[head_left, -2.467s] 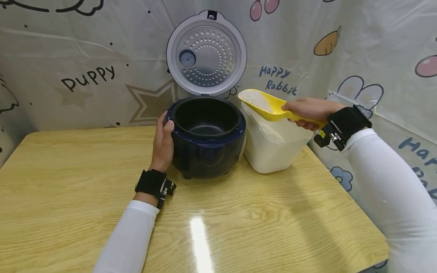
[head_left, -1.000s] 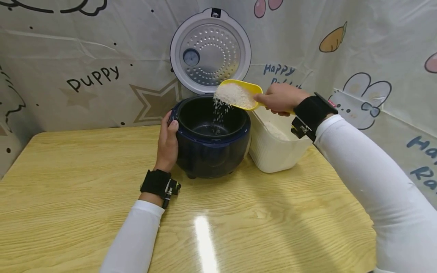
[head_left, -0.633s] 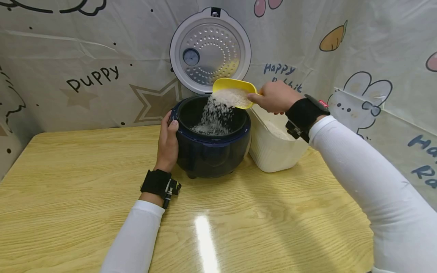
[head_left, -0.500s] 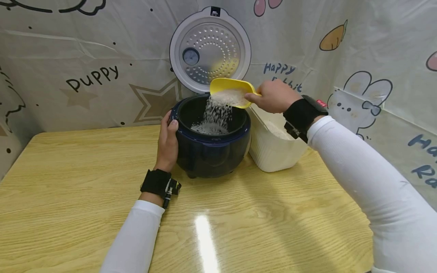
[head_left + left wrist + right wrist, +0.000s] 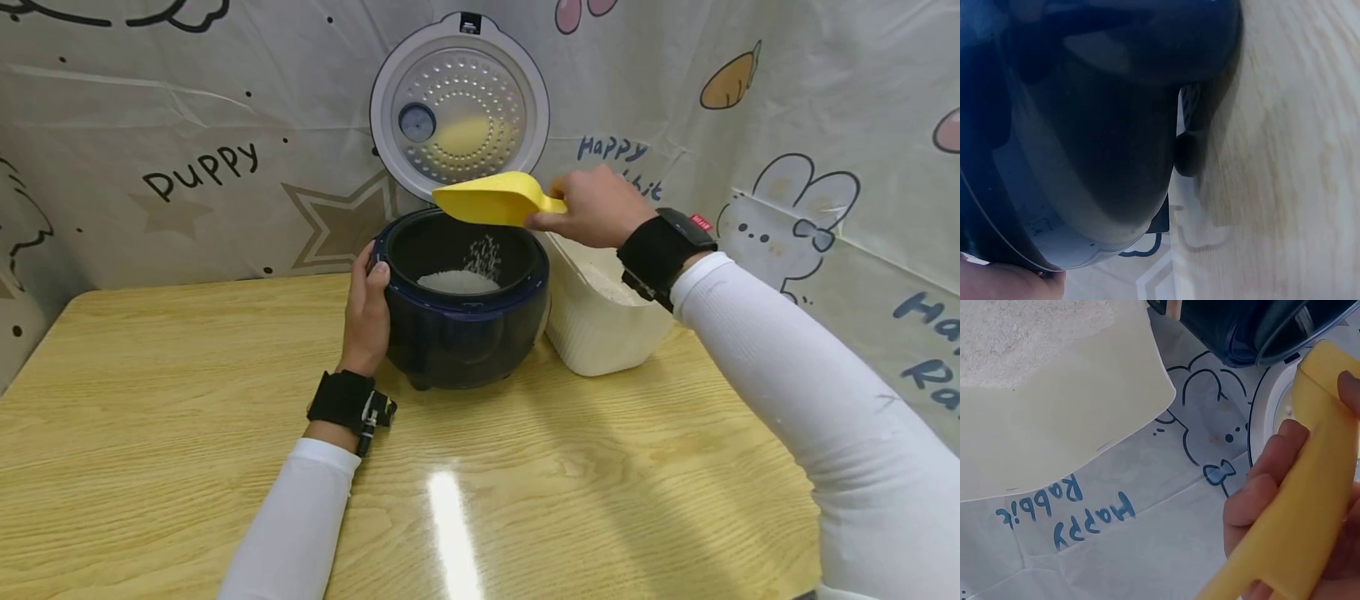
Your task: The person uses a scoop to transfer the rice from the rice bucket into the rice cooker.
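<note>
My right hand (image 5: 600,208) grips the handle of a yellow scoop (image 5: 487,200), tipped over the open rice cooker (image 5: 465,350). In the right wrist view, fingers and thumb wrap round the scoop's handle (image 5: 1297,531). A last few grains drop below the scoop, and white rice (image 5: 459,282) lies heaped in the dark inner pot (image 5: 420,246). My left hand (image 5: 366,312) holds the cooker's left side near the rim, thumb toward me. The left wrist view shows the cooker's glossy dark blue body (image 5: 1085,125) and part of the hand (image 5: 1016,281) at its edge.
The cooker's lid (image 5: 461,100) stands raised behind the pot, mirroring the yellow scoop. Right beside the cooker is a white ribbed bin (image 5: 600,337) with rice (image 5: 1029,337) in it. A printed cloth (image 5: 225,83) hangs behind the wooden table (image 5: 187,375).
The rice-filled scoop has moved left from over the bin to the cooker and turned over. Its rice has poured into the pot. My left hand has kept its hold on the cooker.
</note>
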A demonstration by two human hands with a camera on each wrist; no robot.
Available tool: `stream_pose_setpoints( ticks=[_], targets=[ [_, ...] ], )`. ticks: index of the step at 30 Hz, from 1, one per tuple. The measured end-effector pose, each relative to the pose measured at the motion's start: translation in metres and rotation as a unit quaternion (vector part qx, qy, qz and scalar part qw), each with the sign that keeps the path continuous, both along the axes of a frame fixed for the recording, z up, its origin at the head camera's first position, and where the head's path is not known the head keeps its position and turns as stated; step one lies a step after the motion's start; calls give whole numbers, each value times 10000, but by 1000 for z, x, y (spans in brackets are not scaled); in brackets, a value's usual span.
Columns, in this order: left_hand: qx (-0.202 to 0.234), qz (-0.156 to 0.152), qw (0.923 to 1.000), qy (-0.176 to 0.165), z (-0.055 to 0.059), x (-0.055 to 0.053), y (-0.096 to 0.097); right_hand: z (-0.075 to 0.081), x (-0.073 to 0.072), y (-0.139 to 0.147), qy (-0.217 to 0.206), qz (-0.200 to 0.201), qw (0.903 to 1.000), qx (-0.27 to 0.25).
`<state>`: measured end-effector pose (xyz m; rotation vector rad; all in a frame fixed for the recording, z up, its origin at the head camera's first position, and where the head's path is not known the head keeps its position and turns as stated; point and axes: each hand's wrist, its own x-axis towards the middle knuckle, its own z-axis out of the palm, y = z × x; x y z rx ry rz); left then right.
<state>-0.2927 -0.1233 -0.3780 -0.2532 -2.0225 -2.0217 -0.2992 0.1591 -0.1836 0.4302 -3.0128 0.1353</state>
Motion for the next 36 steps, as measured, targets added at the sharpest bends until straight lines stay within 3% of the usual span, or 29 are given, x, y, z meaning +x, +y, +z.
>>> stream_pose_setpoints(
  ticks=[8, 18, 28, 36],
  targets=[
    [28, -12, 10000, 19, 0, 0, 0, 4, 2, 12, 80, -118, 9997, -217],
    [103, -42, 9999, 112, -1, -1, 0, 5, 2, 50, -32, -410, 9984, -391],
    [24, -44, 9999, 126, 0, -1, -1, -9, 3, 81, -81, -975, 9949, -264],
    [-237, -34, 9994, -234, 6, 3, -2, -21, 3, 98, -400, -1400, 9887, -356]
  ],
)
